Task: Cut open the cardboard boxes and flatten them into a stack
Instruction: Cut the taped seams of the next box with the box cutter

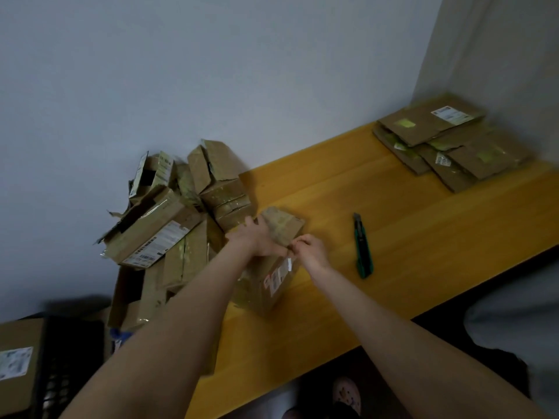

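The fingers (250, 222) of the left hand (260, 241) reach over the top of the cardboard box (269, 285) against its raised flap (282, 226); their tips are blurred and partly hidden behind the back of the hand, so I cannot tell whether they grip the flap or only press on it. The fingers (302, 241) of the right hand (313, 253) are curled and pinch the near top edge of the same box, just beside the left hand. At the far left, low in the head view, a labelled carton (16, 358) stands next to a black crate (71, 355). Right of these, a pile of opened, crumpled boxes (178, 216) leans against the pale wall (211, 71) at the left end of the yellow wooden surface (408, 237). The cardboard box under the hands stands on that surface near its front edge, touching the pile's side, with a shipping label (276, 278) on the face turned toward the person. To its right, apart from it, a green utility knife (363, 247) lies on the bare wood. Farther right, in the corner by the wall, a stack of flattened boxes (447, 140) lies flat, a white label on the top sheet. Below the surface's edge a patterned shoe (346, 394) shows on the floor.
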Tool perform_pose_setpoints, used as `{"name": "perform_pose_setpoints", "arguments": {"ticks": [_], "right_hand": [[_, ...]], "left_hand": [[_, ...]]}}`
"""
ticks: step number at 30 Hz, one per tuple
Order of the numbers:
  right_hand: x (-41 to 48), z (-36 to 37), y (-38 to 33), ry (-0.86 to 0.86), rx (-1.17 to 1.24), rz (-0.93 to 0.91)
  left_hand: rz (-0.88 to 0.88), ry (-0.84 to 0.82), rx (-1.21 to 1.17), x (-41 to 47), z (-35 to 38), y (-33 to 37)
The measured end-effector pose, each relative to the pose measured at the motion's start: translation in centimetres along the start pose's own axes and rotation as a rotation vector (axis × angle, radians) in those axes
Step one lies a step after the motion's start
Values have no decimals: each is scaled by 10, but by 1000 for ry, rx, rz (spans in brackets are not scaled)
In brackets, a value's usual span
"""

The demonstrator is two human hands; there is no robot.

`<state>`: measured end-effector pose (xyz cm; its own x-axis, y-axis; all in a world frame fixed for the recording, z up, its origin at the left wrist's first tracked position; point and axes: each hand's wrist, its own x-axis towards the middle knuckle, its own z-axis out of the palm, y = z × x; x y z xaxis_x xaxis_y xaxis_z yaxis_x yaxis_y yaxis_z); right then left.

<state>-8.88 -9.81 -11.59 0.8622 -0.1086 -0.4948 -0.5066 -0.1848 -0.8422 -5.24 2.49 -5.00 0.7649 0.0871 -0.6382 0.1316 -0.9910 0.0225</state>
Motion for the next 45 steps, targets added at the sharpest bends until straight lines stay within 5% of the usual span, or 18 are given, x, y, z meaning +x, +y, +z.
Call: {"name": "perform_pose_setpoints", "arguments": {"ticks": [3,6,11,17,23,29,32,39,45], "right_hand": [[8,-27,17,60,-305,-14],[14,-57,38,146,-583,67],[24,-80,53,194,-712,80],[45,-90,66,146,-829,161],[56,-87,70,168,-1017,72],[63,-76,70,187,-916,133],[64,-66,67,116,-684,197],[43,-49,28,132,89,155],[7,-59,11,113,-233,-29]], "left_hand": [[-22,141,67,5,15,12],[141,327,185,8,5,21],[412,368,364,10,-19,20],[598,508,263,13,-47,23],[532,287,399,21,-15,12],[282,218,306,22,19,-5],[221,265,185,20,24,0],[485,423,268,21,9,8],[510,284,299,29,13,6]]}}
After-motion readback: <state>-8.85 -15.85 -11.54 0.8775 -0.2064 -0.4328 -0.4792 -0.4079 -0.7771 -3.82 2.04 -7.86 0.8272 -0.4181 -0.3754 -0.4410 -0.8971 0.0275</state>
